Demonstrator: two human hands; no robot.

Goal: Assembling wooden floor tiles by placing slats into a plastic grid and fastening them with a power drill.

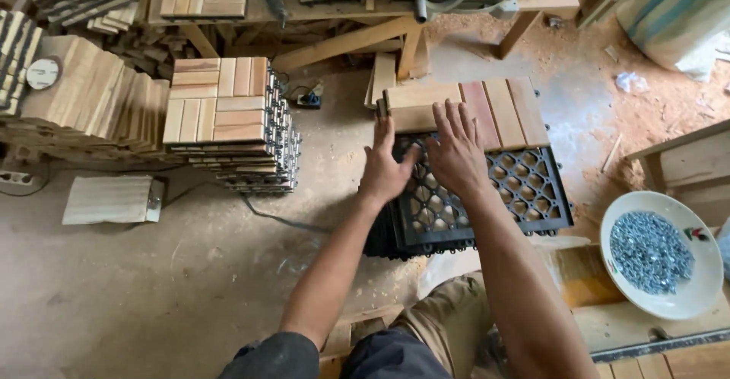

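Dusty concrete floor (137,288), sawdust (608,67), wooden workbench (342,41) in daylight.

The person wears dark short sleeves, khaki trousers, and has 2 bare forearms without rings or watch.

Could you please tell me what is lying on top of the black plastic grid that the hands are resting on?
Wooden slats cover the far half of the black grid. The left hand and right hand press at their near edge. More black grids are stacked beneath; how many is hidden.

Two hands (422,158), four wooden slats (494,109), one black plastic grid (525,185), one bowl (688,295) of screws (649,251).
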